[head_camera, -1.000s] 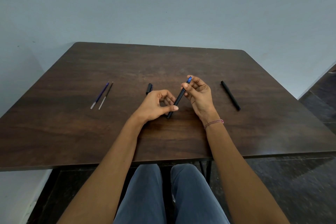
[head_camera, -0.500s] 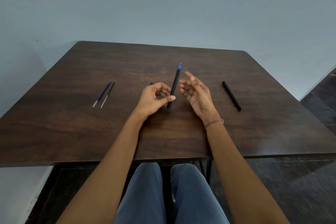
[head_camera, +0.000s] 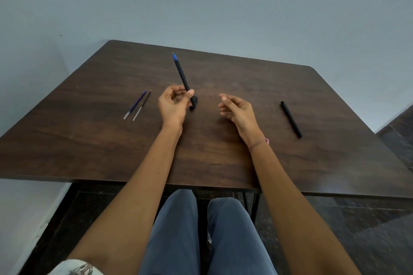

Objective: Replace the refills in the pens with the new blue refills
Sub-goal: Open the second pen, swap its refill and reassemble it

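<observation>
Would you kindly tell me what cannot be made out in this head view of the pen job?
All in the head view:
The held pen: its lower end is covered by the fingers of the left hand.
The small black piece behind that pen is partly hidden by it; I cannot identify it.
The black pen on the right is too small to show which refill it holds.
A white patterned item is cut off by the bottom edge.

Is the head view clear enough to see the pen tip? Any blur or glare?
Head view: soft even light, no hard shadows; faint sheen at the table's near right corner; wide-angle stretches the frame edges; pen in the left hand sharp to its tip.
</observation>
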Action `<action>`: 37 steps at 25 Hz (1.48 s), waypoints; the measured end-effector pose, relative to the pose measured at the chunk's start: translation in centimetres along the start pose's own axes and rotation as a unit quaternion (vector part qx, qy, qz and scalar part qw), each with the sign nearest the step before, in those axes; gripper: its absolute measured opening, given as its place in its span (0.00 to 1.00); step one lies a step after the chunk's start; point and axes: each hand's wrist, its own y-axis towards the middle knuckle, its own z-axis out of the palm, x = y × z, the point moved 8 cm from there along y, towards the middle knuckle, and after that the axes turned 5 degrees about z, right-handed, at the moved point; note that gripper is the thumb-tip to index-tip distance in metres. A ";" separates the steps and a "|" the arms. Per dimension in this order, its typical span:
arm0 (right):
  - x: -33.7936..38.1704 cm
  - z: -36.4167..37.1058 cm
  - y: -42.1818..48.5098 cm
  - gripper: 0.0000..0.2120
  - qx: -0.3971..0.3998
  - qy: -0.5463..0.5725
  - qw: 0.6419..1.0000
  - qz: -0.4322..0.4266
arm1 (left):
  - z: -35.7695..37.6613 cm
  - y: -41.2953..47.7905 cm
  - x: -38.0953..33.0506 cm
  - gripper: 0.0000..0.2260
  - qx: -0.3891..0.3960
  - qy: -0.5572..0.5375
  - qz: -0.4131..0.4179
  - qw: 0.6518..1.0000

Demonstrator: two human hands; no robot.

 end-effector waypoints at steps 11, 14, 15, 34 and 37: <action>0.7 8.9 2.9 0.18 0.051 -0.554 0.820 -0.135 | -0.2 -0.2 0.2 0.09 0.001 -0.003 -0.005 1.000; 0.9 8.9 2.7 0.17 0.034 -0.537 0.830 -0.144 | -0.2 -0.1 0.4 0.08 0.006 -0.001 -0.012 1.000; 1.1 8.8 2.6 0.16 0.026 -0.529 0.835 -0.149 | -0.2 0.0 0.5 0.08 0.006 -0.001 -0.012 1.000; 0.8 -2.3 2.2 0.07 -0.124 -0.011 0.991 -0.050 | 4.5 -2.2 0.7 0.09 0.248 0.131 0.012 0.960; 0.0 -4.5 2.2 0.09 -0.121 0.192 0.974 -0.030 | 5.3 -3.1 1.3 0.08 0.319 0.170 0.006 0.933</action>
